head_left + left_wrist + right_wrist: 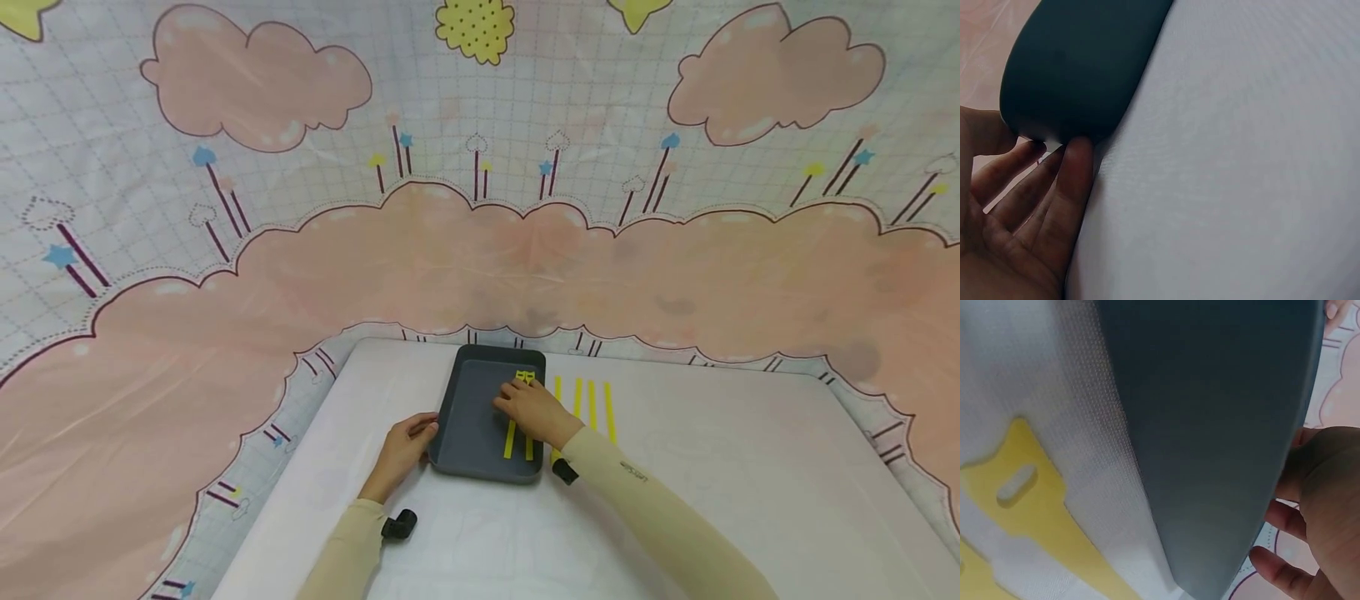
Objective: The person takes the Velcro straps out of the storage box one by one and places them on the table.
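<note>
Grey rectangular tray [472, 408]: flat on the white-covered table [712, 467], its far end close to the table's far edge, nearer the far-left corner than the far-right.

Left hand [403, 450]: grasping the tray at the left side, near the tray's near-left corner. Thumb at the rim, fingers bent against the outer wall, as the left wrist view shows.

Right hand [534, 410]: above the right half of the tray, fingers bent, fingertips at the far part of the straps there. Whether it pinches a strap or is released cannot be told; the contact is hidden.

Yellow flat straps [509, 442]: two visible inside the tray, lengthwise along its right side, heads toward the tray's far edge, tails toward its near edge.

Loose yellow straps [592, 404]: four visible on the table just beside the tray's right edge, roughly parallel, partly covered by the right forearm. The right wrist view shows a slotted head [1016, 481] on one.

Other items: beige sleeves [645, 500] on both arms; a cloud-printed curtain [562, 267] beyond the table's far edge.
</note>
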`<state>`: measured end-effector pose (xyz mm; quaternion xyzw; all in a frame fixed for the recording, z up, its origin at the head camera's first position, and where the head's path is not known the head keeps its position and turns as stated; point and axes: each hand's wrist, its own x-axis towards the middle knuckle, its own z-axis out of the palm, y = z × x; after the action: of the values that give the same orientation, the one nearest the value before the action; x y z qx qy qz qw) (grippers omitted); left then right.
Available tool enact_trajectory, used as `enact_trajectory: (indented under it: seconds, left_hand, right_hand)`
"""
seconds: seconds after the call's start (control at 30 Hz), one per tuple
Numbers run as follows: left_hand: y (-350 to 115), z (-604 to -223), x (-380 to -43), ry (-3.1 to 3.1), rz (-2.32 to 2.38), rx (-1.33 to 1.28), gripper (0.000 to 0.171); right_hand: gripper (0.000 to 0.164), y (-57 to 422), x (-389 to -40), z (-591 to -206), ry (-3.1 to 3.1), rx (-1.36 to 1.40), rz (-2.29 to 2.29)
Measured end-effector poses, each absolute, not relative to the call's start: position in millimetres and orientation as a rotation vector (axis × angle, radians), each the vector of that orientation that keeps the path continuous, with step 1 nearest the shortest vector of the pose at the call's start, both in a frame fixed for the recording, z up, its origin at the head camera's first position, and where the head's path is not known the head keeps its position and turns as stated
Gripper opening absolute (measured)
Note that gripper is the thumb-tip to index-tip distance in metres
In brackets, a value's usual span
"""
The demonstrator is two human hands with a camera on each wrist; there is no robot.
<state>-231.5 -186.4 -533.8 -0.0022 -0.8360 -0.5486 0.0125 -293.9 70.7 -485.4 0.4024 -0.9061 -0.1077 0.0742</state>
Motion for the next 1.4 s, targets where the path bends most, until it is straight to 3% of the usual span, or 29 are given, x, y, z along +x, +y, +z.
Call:
enact_trajectory:
  seconds: [0.57, 1.4]
  left_hand:
    - [-184, -532, -231, -2.589, -1.747, 0.021, 0.033]
    - [-186, -533, -232, -2.584, -1.749, 0.005, 0.032]
  right_hand:
    - [0.031, 67, -299, -495, -2.804, 1.158, -0.356]
    - [0.026, 59, -294, -501, -2.664, 1.274, -0.339]
